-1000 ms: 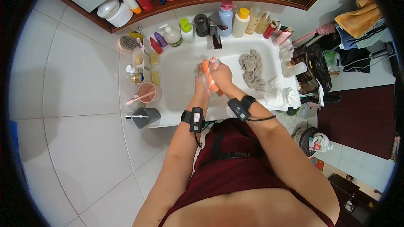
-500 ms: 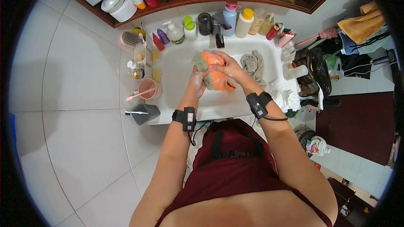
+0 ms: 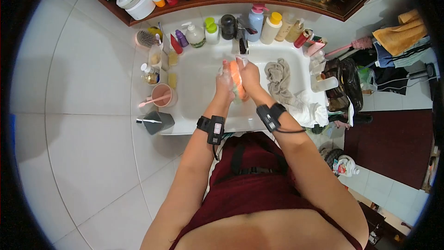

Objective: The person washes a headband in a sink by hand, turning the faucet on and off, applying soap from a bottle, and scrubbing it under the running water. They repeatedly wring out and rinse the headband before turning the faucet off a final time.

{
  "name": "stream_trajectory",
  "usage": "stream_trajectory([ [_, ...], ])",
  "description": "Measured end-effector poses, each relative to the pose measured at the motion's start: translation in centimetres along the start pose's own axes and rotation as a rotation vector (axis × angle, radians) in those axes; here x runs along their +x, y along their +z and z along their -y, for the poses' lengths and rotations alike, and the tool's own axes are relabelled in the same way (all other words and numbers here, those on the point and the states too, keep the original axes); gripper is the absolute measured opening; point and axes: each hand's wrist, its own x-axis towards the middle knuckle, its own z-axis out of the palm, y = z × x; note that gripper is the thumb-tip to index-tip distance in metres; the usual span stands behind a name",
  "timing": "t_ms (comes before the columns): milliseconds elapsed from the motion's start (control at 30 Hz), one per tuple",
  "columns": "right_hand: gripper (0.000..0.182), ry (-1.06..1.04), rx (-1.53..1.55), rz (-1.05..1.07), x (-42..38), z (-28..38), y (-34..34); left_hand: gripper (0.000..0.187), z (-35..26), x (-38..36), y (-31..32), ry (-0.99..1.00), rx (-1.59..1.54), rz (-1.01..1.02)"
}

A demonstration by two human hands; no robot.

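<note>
A soapy orange and grey-green cloth is bunched between my two hands, over the white sink. My left hand is closed on its left side, with suds on the fingers. Against its right side, my right hand grips with bent fingers. Only a narrow strip of orange and a little pale green show between the palms. The faucet stands just beyond my fingertips. To the right, a wrung grey cloth lies in the sink, apart from my hands.
Several bottles line the sink's back edge, including a blue pump bottle. On the left stand a pink cup and a grey cup. A white cloth drapes over the right rim. A wooden shelf overhangs the back.
My hands have drawn together and squeezed the cloth from a wide bundle into a narrow strip. My left hand has turned upward beside it. The view has shifted slightly.
</note>
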Motion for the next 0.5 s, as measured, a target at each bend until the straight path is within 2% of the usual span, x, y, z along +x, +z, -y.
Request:
stream_trajectory([
  [67,0.038,-0.187,-0.025,-0.071,-1.7,-0.3,1.1,0.051,-0.4,0.7,-0.4,-0.018,-0.064,0.012],
  [100,0.038,-0.179,-0.131,-0.03,-2.6,0.3,1.3,0.051,-0.6,0.6,-0.4,-0.042,-0.05,-0.009],
  [167,0.037,-0.254,-0.002,-0.083,-2.1,-1.0,1.4,0.052,-1.0,0.2,-0.2,-0.089,-0.018,-0.045],
  [233,0.039,-0.317,0.023,-0.123,-0.3,-3.1,1.6,0.053,-0.3,0.5,-0.5,-0.031,0.038,-0.008],
  [333,0.038,-0.225,0.002,-0.142,-0.5,-2.6,0.0,0.055,-1.2,-0.5,-0.5,0.014,0.026,0.058],
  [367,0.041,-0.242,0.085,-0.126,-0.8,-2.1,-0.7,0.056,-1.6,-0.9,-0.5,0.019,0.003,0.085],
  [433,0.04,-0.065,0.144,-0.009,-1.1,-2.2,-1.2,0.056,-2.1,-0.6,-0.9,0.023,0.036,0.139],
  [500,0.039,-0.073,0.029,0.019,-1.5,-2.6,-1.4,0.054,-2.1,-0.3,-1.3,0.037,0.057,0.164],
])
